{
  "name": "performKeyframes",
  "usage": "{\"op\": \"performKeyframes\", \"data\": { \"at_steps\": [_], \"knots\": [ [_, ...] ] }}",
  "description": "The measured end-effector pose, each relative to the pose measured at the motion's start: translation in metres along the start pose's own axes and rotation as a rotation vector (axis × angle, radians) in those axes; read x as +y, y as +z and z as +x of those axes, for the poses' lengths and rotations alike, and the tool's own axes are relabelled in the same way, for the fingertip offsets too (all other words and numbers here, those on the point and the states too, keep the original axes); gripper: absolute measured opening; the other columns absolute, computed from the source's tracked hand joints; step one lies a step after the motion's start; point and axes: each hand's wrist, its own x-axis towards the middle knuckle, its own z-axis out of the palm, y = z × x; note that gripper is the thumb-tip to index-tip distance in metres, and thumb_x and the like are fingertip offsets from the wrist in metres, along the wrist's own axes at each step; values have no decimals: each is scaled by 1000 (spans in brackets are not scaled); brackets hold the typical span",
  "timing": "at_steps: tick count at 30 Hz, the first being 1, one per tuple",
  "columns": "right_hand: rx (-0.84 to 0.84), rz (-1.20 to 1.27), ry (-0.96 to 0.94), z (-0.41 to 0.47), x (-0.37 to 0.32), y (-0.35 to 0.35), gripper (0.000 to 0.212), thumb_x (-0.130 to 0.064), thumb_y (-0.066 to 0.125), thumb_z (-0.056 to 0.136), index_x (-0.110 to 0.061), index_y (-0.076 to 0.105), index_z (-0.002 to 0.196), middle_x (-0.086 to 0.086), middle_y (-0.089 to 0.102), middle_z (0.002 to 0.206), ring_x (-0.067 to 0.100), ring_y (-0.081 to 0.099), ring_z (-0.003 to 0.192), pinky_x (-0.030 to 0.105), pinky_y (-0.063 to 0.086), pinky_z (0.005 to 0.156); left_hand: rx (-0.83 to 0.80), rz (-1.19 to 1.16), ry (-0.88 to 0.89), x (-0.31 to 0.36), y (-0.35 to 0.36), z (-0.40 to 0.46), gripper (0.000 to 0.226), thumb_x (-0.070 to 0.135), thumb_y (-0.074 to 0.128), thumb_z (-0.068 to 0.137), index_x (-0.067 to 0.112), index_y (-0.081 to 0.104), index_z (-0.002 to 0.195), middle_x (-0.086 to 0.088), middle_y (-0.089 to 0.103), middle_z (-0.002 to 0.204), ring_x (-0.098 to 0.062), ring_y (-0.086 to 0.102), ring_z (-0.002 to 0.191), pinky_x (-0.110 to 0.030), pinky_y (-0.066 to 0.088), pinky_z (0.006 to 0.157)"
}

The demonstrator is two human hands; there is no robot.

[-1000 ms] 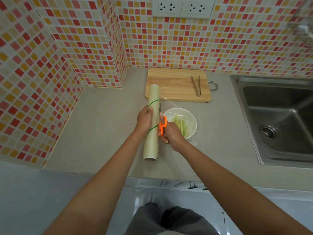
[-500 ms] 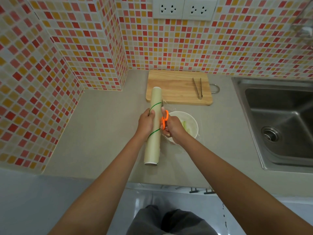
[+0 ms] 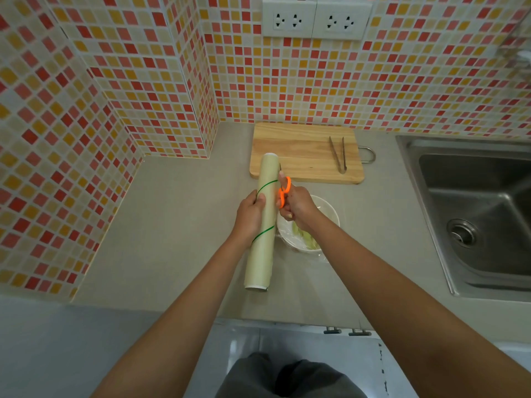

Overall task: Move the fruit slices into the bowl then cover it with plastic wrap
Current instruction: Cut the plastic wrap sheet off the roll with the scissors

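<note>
Both hands are busy: the left hand (image 3: pixel 249 214) grips the plastic wrap roll (image 3: pixel 263 222), the right hand (image 3: pixel 297 206) has worked the scissors (image 3: pixel 284 191) farther along it, nearly freeing the sheet over the bowl (image 3: pixel 330 216) of fruit slices (image 3: pixel 306 239).

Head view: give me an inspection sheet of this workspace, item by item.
Surface: grey countertop, dry as far as seen.
Job's things: white bowl holding pale green fruit slices, clear film over it; plastic wrap roll raised beside the bowl.
Clutter: wooden cutting board with metal tongs lying on it.
Grippers: left hand grips the roll; right hand holds orange-handled scissors at the roll's edge.
Cables: nothing seen.
Surroundings: steel sink at right, mosaic-tiled wall, double wall socket.
</note>
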Motion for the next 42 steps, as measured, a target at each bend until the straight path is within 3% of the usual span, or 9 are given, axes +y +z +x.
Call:
{"op": "performKeyframes", "data": {
  "at_steps": [8, 12, 18, 24, 27, 30, 34, 38, 42],
  "knots": [
    [-10, 26, -11, 7, -7, 3, 54, -59, 50, 87, -13, 46, 60, 5, 51, 52, 11, 28, 28, 15, 18, 35, -11, -6, 22, -2, -7, 2, 30, 19, 37, 101, 4, 60, 114, -19, 62, 100, -24, 55, 85, -37, 44, 80],
    [5, 18, -69, 10, -11, 0, 54, -53, 52, 90, -11, 45, 56, -4, 48, 40, 10, 28, 27, 15, 20, 34, -21, -36, 38, -3, -9, 0, 30, 18, 38, 101, 6, 61, 116, -12, 61, 97, -23, 54, 84, -35, 43, 79],
    [81, 23, -25, 13, -26, -6, 58, -66, 51, 83, -11, 50, 62, 9, 55, 60, 14, 36, 33, 14, 24, 33, 22, -45, 21, -8, -13, -2, 24, 21, 39, 100, 5, 56, 95, -13, 54, 84, -23, 50, 77, -36, 41, 73],
    [283, 19, -78, 8, -28, -55, 35, -42, 58, 87, -10, 59, 71, 9, 63, 63, 14, 47, 32, 18, 30, 34, 102, 24, -11, -22, -22, 1, 29, 22, 41, 98, -4, 56, 98, -14, 54, 87, -22, 50, 78, -34, 40, 73],
    [424, -130, -190, -2, -15, -88, 38, -42, 57, 88, -14, 61, 62, 8, 64, 63, 13, 52, 35, 22, 38, 41, 123, 113, -20, -30, -22, 3, 29, 22, 42, 98, -4, 51, 92, -18, 51, 89, -26, 50, 81, -36, 40, 73],
    [578, -411, -201, -13, 7, -118, 48, -45, 54, 89, -14, 56, 52, 8, 57, 56, 18, 59, 47, 20, 49, 51, 145, 266, -32, -39, -17, 3, 28, 24, 41, 99, -3, 50, 100, -25, 48, 102, -38, 55, 96, -41, 44, 87],
    [669, -704, -47, -27, 45, -142, 42, -39, 51, 91, -4, 57, 69, 15, 59, 74, 35, 63, 81, 30, 40, 62, 150, 482, -52, -48, -6, -2, 37, 27, 40, 100, -2, 44, 122, -28, 41, 123, -43, 49, 111, -42, 39, 96],
    [705, -836, 15, -38, 77, -151, 42, -36, 48, 94, 3, 63, 87, 22, 67, 95, 38, 63, 91, 34, 45, 70, 147, 663, -34, -55, -1, -6, 44, 28, 39, 100, -1, 38, 133, -28, 40, 126, -45, 48, 114, -46, 42, 94],
    [718, -906, 79, -42, 91, -157, 42, -35, 45, 94, 2, 64, 91, 22, 67, 98, 38, 64, 91, 36, 48, 75, 183, 795, -25, -55, -1, -10, 53, 30, 36, 101, 0, 28, 144, -25, 38, 131, -43, 43, 120, -49, 43, 92]
  ]
}}
